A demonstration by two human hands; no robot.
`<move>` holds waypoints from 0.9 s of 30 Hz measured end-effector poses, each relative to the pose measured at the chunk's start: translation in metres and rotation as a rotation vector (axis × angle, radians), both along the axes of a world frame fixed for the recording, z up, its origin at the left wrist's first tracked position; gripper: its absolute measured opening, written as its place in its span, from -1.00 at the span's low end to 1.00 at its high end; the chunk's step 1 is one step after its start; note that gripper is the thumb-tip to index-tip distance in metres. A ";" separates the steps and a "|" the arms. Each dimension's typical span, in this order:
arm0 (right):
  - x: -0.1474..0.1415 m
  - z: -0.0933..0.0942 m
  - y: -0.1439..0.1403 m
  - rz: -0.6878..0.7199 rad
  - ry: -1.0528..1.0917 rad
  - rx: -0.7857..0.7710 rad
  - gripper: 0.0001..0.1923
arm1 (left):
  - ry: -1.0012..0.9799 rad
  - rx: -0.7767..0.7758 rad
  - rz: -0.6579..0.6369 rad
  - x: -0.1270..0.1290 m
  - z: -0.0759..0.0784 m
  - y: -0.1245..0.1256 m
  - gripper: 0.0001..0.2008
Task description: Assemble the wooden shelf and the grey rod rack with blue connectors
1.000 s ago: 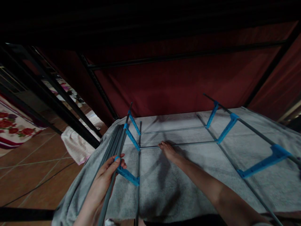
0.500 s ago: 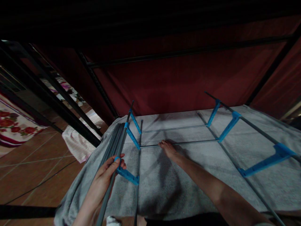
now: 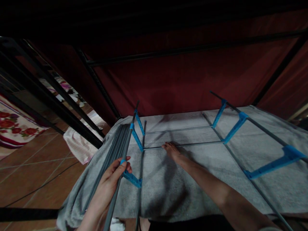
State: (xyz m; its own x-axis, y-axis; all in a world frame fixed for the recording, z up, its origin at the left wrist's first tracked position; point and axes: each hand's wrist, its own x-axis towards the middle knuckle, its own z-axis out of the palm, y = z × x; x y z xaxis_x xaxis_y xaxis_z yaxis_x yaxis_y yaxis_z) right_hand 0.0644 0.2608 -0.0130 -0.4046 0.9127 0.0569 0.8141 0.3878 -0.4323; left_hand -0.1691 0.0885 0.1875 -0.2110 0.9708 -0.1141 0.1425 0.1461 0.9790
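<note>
A frame of grey metal tubes and blue plastic brackets lies on the grey blanket (image 3: 192, 192). My left hand (image 3: 115, 175) is closed round the left upper tube (image 3: 125, 144) at the nearest left bracket (image 3: 132, 179), thumb on top. My right hand (image 3: 171, 150) rests low over the nearer cross tube (image 3: 199, 144), its fingers closed on it left of the middle. Beyond runs a second cross tube (image 3: 180, 130). On the right side, a long raised tube (image 3: 267, 131) passes through several blue brackets, including a large near one (image 3: 274, 163).
A bundle of loose grey tubes (image 3: 112, 154) lies left of the frame. Behind stands a dark red panel (image 3: 173, 86) with black bars. At left are black metal posts (image 3: 72, 109), a striped cloth (image 3: 80, 141) and a tiled floor (image 3: 36, 166) with a thin cable.
My left hand has shifted slightly right with the left upper tube, which now stands farther from the loose bundle. The right hand stays on the cross tube.
</note>
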 end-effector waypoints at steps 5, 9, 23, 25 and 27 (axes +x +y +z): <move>0.001 -0.004 -0.005 0.019 0.027 0.024 -0.48 | 0.031 0.002 0.028 0.019 0.007 -0.003 -0.64; 0.002 -0.004 -0.002 0.025 0.007 0.025 -0.48 | -0.004 -0.021 0.028 0.021 0.007 -0.002 -0.62; 0.002 0.002 0.003 0.050 0.050 -0.022 -0.67 | -0.068 -0.044 0.090 0.005 0.000 -0.003 -0.46; 0.004 0.002 0.011 0.049 0.085 -0.014 -0.67 | -0.034 -0.055 0.095 0.004 0.001 -0.003 -0.43; 0.007 0.003 0.025 0.015 0.087 0.002 -0.69 | -0.016 -0.072 0.097 0.002 0.001 -0.002 -0.43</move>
